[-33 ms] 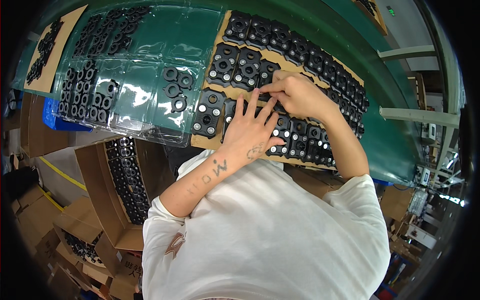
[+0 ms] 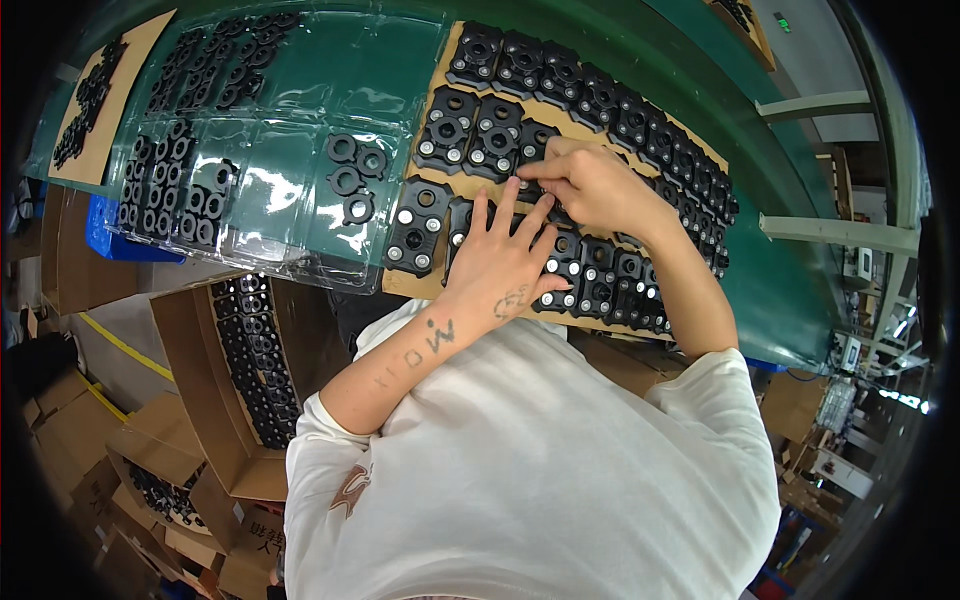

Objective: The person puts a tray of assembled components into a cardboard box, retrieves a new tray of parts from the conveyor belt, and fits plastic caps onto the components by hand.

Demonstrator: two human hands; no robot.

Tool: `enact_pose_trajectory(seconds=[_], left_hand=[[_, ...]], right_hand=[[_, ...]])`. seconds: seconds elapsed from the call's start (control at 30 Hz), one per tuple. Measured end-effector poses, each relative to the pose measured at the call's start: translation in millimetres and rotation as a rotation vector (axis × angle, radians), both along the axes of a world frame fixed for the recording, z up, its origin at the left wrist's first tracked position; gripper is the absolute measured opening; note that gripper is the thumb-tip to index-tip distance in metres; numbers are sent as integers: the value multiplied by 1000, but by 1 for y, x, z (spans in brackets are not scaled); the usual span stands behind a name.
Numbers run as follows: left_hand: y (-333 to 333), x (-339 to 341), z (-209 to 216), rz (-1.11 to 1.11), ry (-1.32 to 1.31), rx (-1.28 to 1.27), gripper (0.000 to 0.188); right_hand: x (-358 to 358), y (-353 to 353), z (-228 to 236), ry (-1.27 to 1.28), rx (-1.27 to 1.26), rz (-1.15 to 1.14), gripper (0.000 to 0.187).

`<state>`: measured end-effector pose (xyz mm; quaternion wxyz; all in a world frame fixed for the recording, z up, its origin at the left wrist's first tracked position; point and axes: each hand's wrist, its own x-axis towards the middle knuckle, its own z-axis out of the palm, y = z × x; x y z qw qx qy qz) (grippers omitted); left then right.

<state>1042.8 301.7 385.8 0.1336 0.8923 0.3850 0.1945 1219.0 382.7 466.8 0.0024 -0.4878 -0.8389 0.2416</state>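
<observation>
My left hand (image 2: 497,262) lies palm down with its fingers spread over a row of black plates, holding nothing. Just beyond its fingertips, my right hand (image 2: 600,190) is curled, with finger and thumb close together at a black plate (image 2: 538,137) in the middle row. Whatever its fingertips pinch is too small or hidden to make out. The plates have round holes and silvery screw-like discs, and stand in rows on a brown cardboard sheet (image 2: 466,186). A nearby plate (image 2: 493,140) carries a black ring on top. Both hands hide parts of the rows.
Left of the sheet, a clear plastic tray (image 2: 285,175) holds loose black rings (image 2: 343,180) on the green table (image 2: 790,290). Farther left is another cardboard sheet (image 2: 130,75) with small black parts. Below the table edge, an open carton (image 2: 185,370) contains more plates.
The fingertips of my right hand have shifted very slightly at the middle-row plate. My left hand and the laid-out parts look the same.
</observation>
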Motion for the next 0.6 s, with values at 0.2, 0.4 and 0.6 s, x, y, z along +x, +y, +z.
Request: enact_pose_trajectory(seconds=[0.2,0.4,0.6], left_hand=[[-1,2,-3,-2,-19,20,65],[0,3,-6,-2,-49,45,64],[-2,2,-7,5,-59,50,64]], right_hand=[[9,5,-2,-63,223,-80,25],[8,-8,0,-130,305,-113,22],[-11,-10,-10,-268,332,-196,29]])
